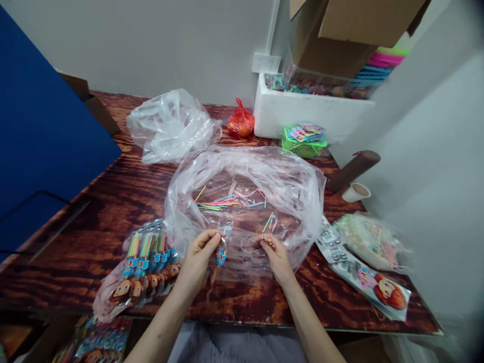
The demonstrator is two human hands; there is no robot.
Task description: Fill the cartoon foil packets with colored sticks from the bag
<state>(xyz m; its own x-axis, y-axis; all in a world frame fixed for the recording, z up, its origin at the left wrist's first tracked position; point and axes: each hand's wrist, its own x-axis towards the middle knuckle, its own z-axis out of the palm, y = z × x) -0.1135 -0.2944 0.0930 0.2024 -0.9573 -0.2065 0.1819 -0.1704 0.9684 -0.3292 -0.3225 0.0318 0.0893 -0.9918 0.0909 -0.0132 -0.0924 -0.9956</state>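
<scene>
My left hand [202,252] is closed on the edge of a clear cartoon-printed packet [221,256], whose lower end hangs below the fingers. In a pinch, my right hand [279,256] grips a small bunch of thin coloured sticks [267,241], seen nearly end-on. Both hands are at the near side of a large clear plastic bag [245,157], spread wide on the table. Loose pink, green, yellow and blue sticks [219,204] lie within it. Left of my left hand, several cartoon packets [141,264] holding coloured sticks lie overlapped in a pile.
Flat cartoon packets [365,282] and a bag of coloured pieces [372,242] lie at right. Behind stand a paper cup [355,192], brown bottle [351,171], green basket [302,147], white foam box [302,113], red bag [241,122] and crumpled plastic bag [172,126].
</scene>
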